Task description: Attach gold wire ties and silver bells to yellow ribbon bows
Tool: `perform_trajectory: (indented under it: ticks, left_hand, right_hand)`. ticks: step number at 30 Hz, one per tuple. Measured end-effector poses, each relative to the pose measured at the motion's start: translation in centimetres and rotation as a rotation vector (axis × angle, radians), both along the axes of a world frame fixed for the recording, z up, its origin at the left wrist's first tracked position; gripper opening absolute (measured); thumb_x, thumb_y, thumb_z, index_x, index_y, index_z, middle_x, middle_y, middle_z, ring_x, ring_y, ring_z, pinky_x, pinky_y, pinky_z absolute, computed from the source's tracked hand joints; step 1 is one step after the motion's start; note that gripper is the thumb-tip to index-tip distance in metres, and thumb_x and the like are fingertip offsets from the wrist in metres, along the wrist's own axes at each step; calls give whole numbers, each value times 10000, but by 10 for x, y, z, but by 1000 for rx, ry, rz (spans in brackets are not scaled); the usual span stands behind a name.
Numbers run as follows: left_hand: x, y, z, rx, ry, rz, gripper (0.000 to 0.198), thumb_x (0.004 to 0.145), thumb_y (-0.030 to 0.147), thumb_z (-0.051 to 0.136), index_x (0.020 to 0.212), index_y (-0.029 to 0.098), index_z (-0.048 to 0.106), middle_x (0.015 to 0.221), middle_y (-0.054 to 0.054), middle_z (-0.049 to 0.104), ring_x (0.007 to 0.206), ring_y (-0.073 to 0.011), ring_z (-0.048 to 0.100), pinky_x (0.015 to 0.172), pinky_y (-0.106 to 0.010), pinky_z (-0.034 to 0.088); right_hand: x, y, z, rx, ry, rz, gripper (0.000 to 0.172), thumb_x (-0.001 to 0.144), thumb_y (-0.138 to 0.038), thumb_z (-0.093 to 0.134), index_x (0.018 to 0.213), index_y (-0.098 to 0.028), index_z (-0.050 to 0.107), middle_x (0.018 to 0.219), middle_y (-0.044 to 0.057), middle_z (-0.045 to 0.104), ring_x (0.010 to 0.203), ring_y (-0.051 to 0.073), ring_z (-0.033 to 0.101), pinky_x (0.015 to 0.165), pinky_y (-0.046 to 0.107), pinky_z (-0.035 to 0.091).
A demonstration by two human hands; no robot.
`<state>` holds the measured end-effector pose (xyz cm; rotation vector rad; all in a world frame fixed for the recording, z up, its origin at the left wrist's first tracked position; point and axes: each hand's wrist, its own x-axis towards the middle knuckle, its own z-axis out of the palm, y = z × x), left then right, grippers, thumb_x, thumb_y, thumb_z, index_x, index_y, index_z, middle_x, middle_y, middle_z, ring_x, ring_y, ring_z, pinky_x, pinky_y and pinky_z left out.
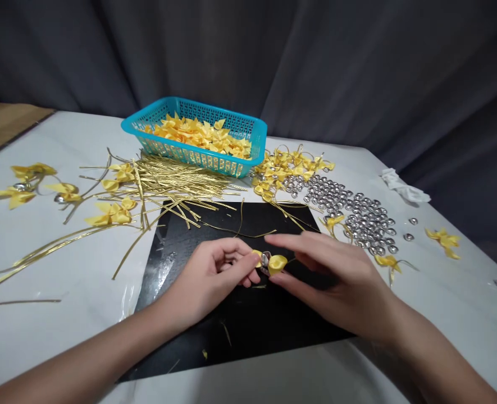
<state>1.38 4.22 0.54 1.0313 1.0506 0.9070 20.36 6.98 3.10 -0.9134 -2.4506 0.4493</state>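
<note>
Over the black mat, my left hand [220, 266] is closed, thumb and fingers pinching one end of a yellow ribbon flower [277, 264]. A silver bead [265, 258] sits between its two yellow parts. From the other side my right hand [332, 269] reaches around the flower. Its thumb is at the lower edge of the right petal and its index finger is stretched above, so the fingers are apart. A thin wire end shows just right of the flower.
Behind the black mat [214, 331], a blue basket [197, 154] holds yellow ribbon petals. Gold wire strips [176, 182] lie in front of it. Silver beads [358, 210] and finished-looking ribbon flowers [286, 168] spread at right. More ribbon flowers [113, 213] lie left; a white cloth [404, 186] lies far right.
</note>
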Motion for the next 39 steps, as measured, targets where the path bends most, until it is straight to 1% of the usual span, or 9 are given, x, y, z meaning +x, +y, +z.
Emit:
perform_trajectory:
  ticks: [5, 8, 13, 16, 19, 23, 27, 34, 39]
  left_hand:
    - [-2, 2, -1, 8, -43, 23, 196, 831, 234, 569, 672, 130, 619, 591, 18, 616, 562, -58, 537, 562, -136, 428]
    - [-4, 3, -2, 22, -69, 69, 209, 841, 246, 560, 677, 130, 615, 593, 22, 611, 553, -53, 530, 553, -130, 428]
    - [-3, 1, -2, 7, -31, 125, 211, 840, 258, 563, 682, 128, 613, 610, 12, 623, 558, -59, 534, 550, -135, 431]
    - [-2, 0, -1, 6, 22, 140, 195, 825, 274, 585, 701, 129, 628, 627, 4, 638, 576, -69, 544, 564, -143, 438]
    - [-1, -1, 0, 34, 71, 124, 187, 812, 296, 603, 728, 138, 658, 673, -6, 662, 614, -84, 561, 595, -156, 448]
    - [-1, -2, -1, 79, 105, 120, 151, 796, 285, 619, 763, 157, 693, 708, -7, 677, 652, -104, 570, 604, -169, 446]
    - [-2, 0, -2, 104, 68, 112, 130, 799, 259, 614, 746, 165, 686, 698, 9, 663, 629, -90, 547, 584, -156, 428]
    - [-3, 1, 0, 65, 19, 103, 119, 795, 231, 609, 714, 148, 636, 649, 25, 604, 606, -74, 513, 588, -149, 407]
    - [-3, 1, 1, 60, 34, 69, 137, 790, 251, 598, 701, 150, 623, 628, 20, 591, 600, -89, 504, 582, -170, 396]
  right_hand:
    - [-6, -6, -2, 19, -9, 50, 162, 856, -154, 557, 981, -218, 640, 711, 6, 502, 581, 89, 502, 503, 193, 382]
    - [-2, -3, -2, -31, -15, 62, 339, 853, -175, 565, 1181, -249, 526, 745, -4, 522, 589, 90, 508, 518, 191, 397]
    - [9, 13, -6, -166, -34, -290, 573, 808, -315, 619, 1314, -255, 355, 720, -25, 514, 501, 100, 462, 455, 214, 372]
    - [9, 19, -8, -31, -71, -355, 424, 783, -353, 633, 1167, -223, 508, 980, 68, 596, 818, 207, 570, 694, 329, 461]
    - [-2, 11, -8, 95, 43, -382, 220, 772, -311, 638, 950, -190, 594, 1066, 106, 587, 1031, 270, 505, 855, 408, 407]
    - [-23, -8, -10, -405, 264, -467, 245, 791, -360, 592, 629, -182, 548, 613, 18, 531, 532, 124, 461, 488, 255, 372]
    - [-32, -15, -11, -896, 348, -423, 263, 777, -416, 575, 765, -154, 593, 532, -35, 461, 444, 76, 362, 408, 206, 288]
    - [-29, -14, -16, -1132, 523, -311, 290, 813, -436, 580, 823, -148, 548, 512, -67, 429, 438, 50, 367, 422, 166, 332]
    - [-29, -13, -15, -1208, 643, -286, 316, 696, -331, 725, 846, -172, 496, 576, -78, 467, 404, 28, 371, 372, 137, 353]
